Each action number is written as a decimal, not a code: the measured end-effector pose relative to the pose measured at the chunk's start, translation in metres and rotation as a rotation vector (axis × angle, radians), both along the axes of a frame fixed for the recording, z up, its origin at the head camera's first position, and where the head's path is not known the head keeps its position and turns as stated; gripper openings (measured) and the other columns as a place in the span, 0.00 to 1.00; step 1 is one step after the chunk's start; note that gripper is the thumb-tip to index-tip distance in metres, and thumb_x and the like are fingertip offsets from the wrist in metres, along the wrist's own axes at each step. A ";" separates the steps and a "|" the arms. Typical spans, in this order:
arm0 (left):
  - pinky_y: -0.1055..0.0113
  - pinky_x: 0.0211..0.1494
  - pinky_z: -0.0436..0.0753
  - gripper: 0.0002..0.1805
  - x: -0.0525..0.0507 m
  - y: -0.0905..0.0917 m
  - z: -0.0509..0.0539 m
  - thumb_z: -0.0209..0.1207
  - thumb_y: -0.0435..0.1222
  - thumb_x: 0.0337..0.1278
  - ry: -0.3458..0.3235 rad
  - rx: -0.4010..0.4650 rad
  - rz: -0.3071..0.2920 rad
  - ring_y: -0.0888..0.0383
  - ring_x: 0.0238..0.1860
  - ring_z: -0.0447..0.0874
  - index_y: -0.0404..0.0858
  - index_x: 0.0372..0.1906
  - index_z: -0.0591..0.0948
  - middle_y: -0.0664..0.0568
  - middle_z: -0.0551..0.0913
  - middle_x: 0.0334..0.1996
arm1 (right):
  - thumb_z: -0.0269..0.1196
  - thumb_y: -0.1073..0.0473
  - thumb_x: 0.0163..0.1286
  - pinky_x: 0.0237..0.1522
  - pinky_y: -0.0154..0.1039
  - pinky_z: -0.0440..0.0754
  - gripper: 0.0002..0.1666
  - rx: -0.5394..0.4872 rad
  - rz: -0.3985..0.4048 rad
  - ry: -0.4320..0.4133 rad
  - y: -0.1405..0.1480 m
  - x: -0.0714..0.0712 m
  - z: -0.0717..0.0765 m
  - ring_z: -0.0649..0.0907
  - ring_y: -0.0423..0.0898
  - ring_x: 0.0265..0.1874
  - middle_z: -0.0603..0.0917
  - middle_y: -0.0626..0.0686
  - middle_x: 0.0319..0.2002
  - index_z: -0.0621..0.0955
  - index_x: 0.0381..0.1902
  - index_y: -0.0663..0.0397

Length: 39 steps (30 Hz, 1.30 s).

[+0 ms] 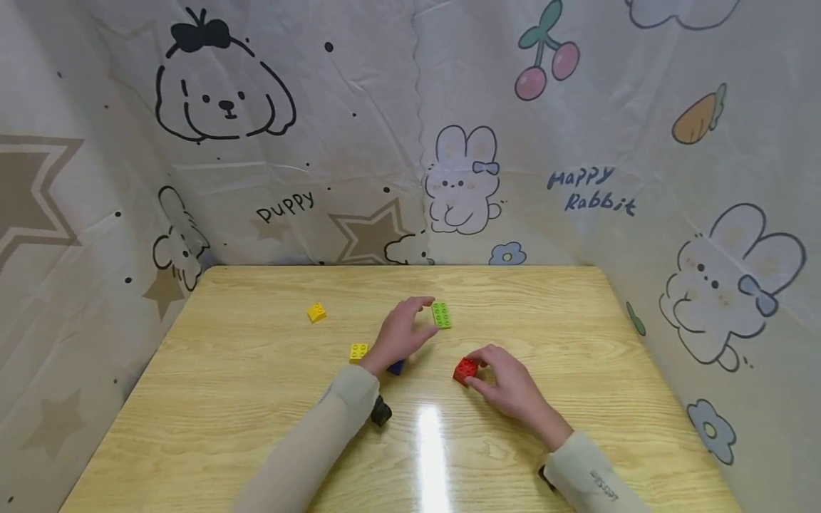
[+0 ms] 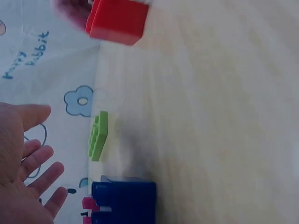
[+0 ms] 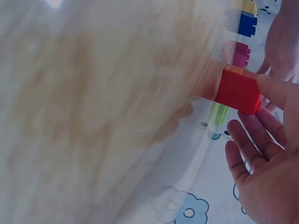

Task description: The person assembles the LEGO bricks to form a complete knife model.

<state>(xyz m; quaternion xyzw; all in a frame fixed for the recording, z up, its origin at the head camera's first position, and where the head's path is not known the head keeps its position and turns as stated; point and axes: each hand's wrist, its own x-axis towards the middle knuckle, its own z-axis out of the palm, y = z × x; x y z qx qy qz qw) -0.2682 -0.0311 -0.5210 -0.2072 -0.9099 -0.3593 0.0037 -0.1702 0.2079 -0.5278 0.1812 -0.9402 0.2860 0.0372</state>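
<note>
My right hand (image 1: 513, 385) pinches a red brick (image 1: 466, 370) between thumb and fingers; in the right wrist view the thumb lies at one side of the red brick (image 3: 238, 91). My left hand (image 1: 400, 331) hovers with parted, relaxed fingers beside a flat lime green brick (image 1: 442, 315). The left wrist view shows this hand (image 2: 28, 163) apart from the green brick (image 2: 98, 136) and holding nothing. Under the left wrist sits a dark blue brick (image 1: 396, 367), partly hidden. A pink brick (image 3: 241, 53) shows by the blue brick (image 3: 247, 24).
Two yellow bricks, one square (image 1: 358, 353) and one farther back (image 1: 316, 312), lie left of the hands on the wooden table (image 1: 244, 399). A black object (image 1: 381, 412) is by the left sleeve. Printed cloth (image 1: 359, 85) stands behind and beside the table.
</note>
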 end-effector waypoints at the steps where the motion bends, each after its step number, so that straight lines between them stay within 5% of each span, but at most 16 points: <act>1: 0.49 0.69 0.77 0.34 -0.004 0.002 0.000 0.67 0.44 0.68 -0.007 -0.002 0.001 0.49 0.67 0.77 0.44 0.74 0.71 0.49 0.78 0.69 | 0.74 0.56 0.66 0.51 0.49 0.86 0.20 -0.002 0.002 -0.004 0.000 0.000 0.000 0.84 0.47 0.46 0.85 0.49 0.46 0.83 0.54 0.53; 18: 0.50 0.78 0.69 0.45 -0.037 0.021 -0.011 0.72 0.48 0.61 -0.154 -0.072 0.050 0.46 0.74 0.70 0.43 0.79 0.65 0.46 0.73 0.74 | 0.74 0.56 0.67 0.51 0.48 0.85 0.20 -0.001 0.022 -0.005 0.002 0.000 0.001 0.84 0.46 0.46 0.85 0.47 0.45 0.84 0.55 0.52; 29: 0.49 0.76 0.70 0.43 -0.038 0.027 -0.015 0.73 0.47 0.59 -0.119 -0.146 0.061 0.46 0.69 0.75 0.40 0.76 0.69 0.48 0.80 0.68 | 0.73 0.59 0.67 0.45 0.41 0.85 0.19 -0.040 0.033 -0.027 0.002 0.000 0.001 0.84 0.44 0.42 0.84 0.46 0.45 0.84 0.55 0.52; 39: 0.51 0.78 0.69 0.38 -0.039 0.028 -0.017 0.71 0.44 0.63 -0.097 -0.147 0.019 0.44 0.72 0.73 0.35 0.73 0.72 0.40 0.76 0.70 | 0.73 0.60 0.67 0.46 0.40 0.85 0.18 -0.047 0.039 -0.014 0.001 0.001 0.001 0.84 0.43 0.42 0.84 0.47 0.45 0.84 0.54 0.53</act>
